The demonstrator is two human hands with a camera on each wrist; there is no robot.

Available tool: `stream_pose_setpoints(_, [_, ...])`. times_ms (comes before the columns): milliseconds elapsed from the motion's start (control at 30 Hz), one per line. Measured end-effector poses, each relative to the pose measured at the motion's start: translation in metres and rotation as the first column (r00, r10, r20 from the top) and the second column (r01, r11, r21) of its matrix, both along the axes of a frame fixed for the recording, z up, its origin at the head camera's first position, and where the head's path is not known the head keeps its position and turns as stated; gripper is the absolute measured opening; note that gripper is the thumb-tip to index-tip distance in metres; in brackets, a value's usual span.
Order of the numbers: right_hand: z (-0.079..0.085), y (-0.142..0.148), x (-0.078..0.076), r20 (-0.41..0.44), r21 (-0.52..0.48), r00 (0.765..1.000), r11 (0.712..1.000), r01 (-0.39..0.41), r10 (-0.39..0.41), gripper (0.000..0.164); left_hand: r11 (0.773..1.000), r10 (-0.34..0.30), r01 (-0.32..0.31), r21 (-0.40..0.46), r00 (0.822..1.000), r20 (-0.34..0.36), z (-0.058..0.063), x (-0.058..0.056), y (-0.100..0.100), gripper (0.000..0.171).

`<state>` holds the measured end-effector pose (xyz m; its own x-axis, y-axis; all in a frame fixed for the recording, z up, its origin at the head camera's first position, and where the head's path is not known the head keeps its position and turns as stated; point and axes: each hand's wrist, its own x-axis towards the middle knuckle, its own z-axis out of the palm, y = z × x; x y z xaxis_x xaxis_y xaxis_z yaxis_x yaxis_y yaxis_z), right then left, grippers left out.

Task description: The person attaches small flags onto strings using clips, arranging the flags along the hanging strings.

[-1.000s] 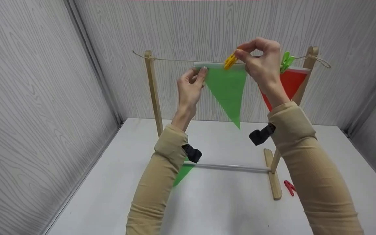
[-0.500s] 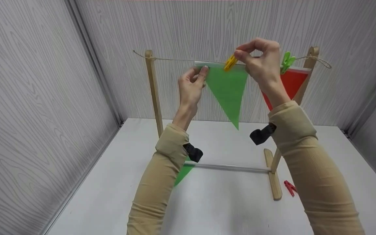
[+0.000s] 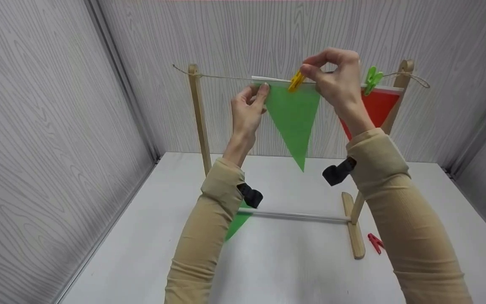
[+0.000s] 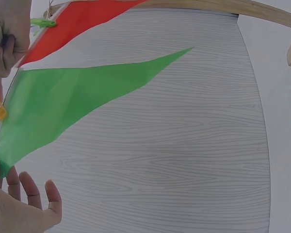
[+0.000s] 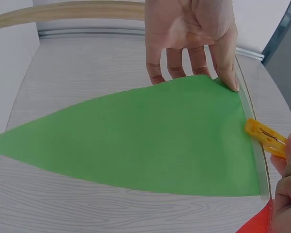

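Note:
A green triangular flag point(image 3: 292, 116) with a white top band hangs point down at the string point(image 3: 226, 77). Its upper left corner is pinched between thumb and fingers of my left hand point(image 3: 246, 114). My right hand point(image 3: 339, 80) pinches a yellow clothespin point(image 3: 296, 81) by its handle end. In the right wrist view the jaws of the yellow clothespin point(image 5: 264, 136) sit over the flag's white band, near the middle of the top edge. To the right, a red flag point(image 3: 379, 107) hangs from a light green clothespin point(image 3: 372, 80), partly hidden by my right hand and wrist.
The string runs between two wooden posts point(image 3: 200, 118), joined low down by a white rod point(image 3: 298, 216). Another green flag point(image 3: 236, 223) lies behind my left forearm on the white table point(image 3: 285, 261). A red clothespin point(image 3: 375, 243) lies by the right wooden foot point(image 3: 356, 240).
The green flag's lower tip has swung slightly left and down. My right hand and the yellow clothespin have shifted a little left; my left hand has risen slightly at the corner.

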<state>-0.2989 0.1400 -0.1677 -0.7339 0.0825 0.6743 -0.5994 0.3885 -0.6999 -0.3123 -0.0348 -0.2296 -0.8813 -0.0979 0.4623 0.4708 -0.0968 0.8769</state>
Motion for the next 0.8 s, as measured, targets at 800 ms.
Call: stream_pose_setpoints(800, [0.0002,-0.003,-0.0001,0.008,0.015,0.999,0.999,0.033,-0.033,0.004,1.0,0.006,-0.006,-0.01,0.999,-0.037,0.0017,0.0032,0.0053,0.025])
